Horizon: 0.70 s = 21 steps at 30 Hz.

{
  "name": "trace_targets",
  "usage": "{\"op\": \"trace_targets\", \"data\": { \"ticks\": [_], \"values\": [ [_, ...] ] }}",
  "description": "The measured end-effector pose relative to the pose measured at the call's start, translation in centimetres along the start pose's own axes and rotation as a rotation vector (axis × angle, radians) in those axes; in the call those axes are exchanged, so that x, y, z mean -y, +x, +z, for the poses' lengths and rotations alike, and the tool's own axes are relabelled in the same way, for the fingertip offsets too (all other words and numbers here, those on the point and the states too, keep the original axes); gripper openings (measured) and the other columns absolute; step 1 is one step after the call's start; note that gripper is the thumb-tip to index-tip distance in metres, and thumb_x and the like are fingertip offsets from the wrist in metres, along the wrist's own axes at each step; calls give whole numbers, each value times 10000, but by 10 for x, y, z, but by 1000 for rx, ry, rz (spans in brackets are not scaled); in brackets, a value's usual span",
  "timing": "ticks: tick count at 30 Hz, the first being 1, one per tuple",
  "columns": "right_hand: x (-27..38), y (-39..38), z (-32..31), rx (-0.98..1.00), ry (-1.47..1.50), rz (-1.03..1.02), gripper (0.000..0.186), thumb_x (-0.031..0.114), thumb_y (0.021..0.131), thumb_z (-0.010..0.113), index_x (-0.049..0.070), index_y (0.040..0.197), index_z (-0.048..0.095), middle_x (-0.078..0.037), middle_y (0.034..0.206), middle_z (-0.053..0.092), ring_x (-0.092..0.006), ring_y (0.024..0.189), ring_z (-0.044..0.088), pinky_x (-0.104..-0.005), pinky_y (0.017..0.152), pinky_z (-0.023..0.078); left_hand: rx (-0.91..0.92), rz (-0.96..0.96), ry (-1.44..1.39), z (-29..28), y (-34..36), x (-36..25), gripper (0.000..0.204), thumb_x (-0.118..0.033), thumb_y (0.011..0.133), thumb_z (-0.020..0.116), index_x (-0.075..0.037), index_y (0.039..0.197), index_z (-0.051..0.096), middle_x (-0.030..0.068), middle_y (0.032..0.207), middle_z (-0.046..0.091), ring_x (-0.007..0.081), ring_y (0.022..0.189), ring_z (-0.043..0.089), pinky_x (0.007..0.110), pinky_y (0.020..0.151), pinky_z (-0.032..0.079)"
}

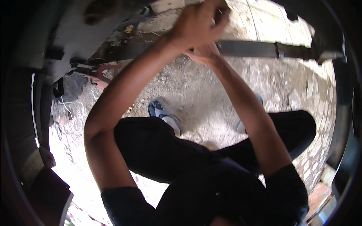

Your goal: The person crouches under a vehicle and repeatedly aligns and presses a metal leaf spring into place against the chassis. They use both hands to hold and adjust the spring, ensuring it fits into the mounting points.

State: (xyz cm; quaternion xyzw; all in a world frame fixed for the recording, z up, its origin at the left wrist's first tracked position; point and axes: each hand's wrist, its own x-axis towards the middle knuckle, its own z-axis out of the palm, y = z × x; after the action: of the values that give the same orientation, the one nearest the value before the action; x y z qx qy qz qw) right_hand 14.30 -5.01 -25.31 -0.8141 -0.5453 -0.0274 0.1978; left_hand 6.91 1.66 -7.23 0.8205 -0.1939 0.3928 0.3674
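Both my arms reach up toward the top of the head view. My left hand [200, 24] is at the top, slightly blurred, its fingers curled in. Whatever it grips, if anything, does not show. Just below and partly behind it is my right hand [205, 53], its fingers mostly hidden by the left. Both hands overlap a dark metal bar [249, 49] that runs across the view; whether they touch it I cannot tell.
Dark metal frame parts surround me, with a large grey panel [75, 41] at upper left and a dark upright [341, 94] at right. A white cord [81, 107] lies at left. My sandalled foot [160, 110] rests on dusty ground [203, 101].
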Motion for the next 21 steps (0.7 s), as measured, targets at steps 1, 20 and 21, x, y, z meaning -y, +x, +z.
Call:
{"op": "trace_targets", "data": {
  "ticks": [1,20,21],
  "values": [
    [0,0,7,-31,3,-24,849,723,840,497,106,1420,427,-167,1435,423,-344,1376,334,-503,1138,243,14,-83,-102,1,0,1,609,11,924,527,-39,1467,257,159,1327,497,121,754,619,232,625,555],
    [38,-51,10,-27,-248,146,1060,800,722,543,168,1519,249,-145,1578,211,-318,1470,154,-532,1195,55,35,-202,177,-15,-15,-2,612,-112,980,532,49,1445,169,126,814,596,170,694,589,317,735,494],
    [29,-51,7,2,-270,115,1046,766,728,572,162,1519,247,-139,1582,202,-314,1472,150,-532,1196,49,46,-208,159,-15,-15,-1,608,-116,983,526,54,1444,168,123,813,596,169,691,587,315,739,490]
  ]
}}
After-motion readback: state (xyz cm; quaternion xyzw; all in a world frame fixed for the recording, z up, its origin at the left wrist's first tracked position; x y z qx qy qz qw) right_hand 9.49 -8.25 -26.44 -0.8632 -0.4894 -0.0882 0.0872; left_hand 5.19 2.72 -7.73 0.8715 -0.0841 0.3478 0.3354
